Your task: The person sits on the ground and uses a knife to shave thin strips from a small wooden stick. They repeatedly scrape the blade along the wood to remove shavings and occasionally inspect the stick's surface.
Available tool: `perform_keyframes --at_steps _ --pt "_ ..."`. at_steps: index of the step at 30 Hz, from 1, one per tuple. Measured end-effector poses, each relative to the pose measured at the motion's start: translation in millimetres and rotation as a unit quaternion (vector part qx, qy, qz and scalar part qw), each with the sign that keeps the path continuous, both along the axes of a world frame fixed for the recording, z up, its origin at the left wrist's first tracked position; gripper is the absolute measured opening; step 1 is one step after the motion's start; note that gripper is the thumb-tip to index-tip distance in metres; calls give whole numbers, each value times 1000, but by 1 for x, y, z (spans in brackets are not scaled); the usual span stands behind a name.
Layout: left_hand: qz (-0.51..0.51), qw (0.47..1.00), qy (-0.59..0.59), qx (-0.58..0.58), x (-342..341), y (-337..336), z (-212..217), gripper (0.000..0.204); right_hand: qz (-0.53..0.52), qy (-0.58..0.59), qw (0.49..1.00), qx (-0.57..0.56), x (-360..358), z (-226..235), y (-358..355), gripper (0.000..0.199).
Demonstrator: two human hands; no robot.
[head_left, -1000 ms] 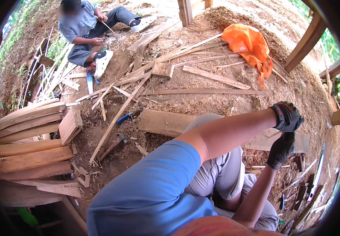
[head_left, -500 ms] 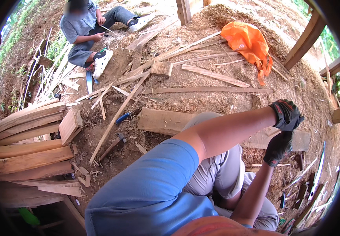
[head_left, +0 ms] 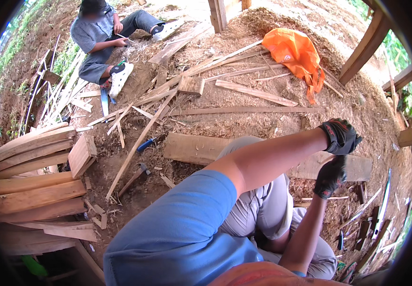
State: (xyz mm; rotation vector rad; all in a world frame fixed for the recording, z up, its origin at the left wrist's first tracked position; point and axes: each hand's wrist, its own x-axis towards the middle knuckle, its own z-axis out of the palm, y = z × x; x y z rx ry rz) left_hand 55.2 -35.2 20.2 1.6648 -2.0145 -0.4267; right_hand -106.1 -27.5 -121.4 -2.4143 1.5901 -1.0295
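My left hand point(head_left: 342, 137), in a black glove with red marks, is closed, its fingers curled toward my right hand. Just nearer to me, my right hand point(head_left: 331, 177), in a matching glove, is closed too and almost meets the left one. Whatever the two hands hold between them is hidden by the gloves. Beneath them a thick wooden plank point(head_left: 195, 148) lies on the ground, running behind my bent leg and out past the right hand.
A hammer point(head_left: 135, 178) and a blue-handled tool point(head_left: 147, 143) lie left of the plank. Stacked timber point(head_left: 34, 198) stands at far left. Beyond are long wood strips point(head_left: 256, 93), a wood block point(head_left: 191, 86) and an orange bag point(head_left: 291, 52). A seated person point(head_left: 94, 43) handles a thin stick.
The view has shifted slightly, so the scene sits a little farther left. Both my hands have moved a little leftward, still close together and closed.
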Motion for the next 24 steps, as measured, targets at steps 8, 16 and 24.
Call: perform_keyframes --at_steps 8,16,24 --pt "-1 1000 -3 -21 -4 -1 -9 46 75 -46 996 5 -1 13 -2 28" --pt "8 1000 10 14 -8 -6 5 48 22 -4 999 48 -16 -48 5 36" --pt "10 1000 4 5 -3 1 0 46 62 -80 995 12 4 43 0 33"
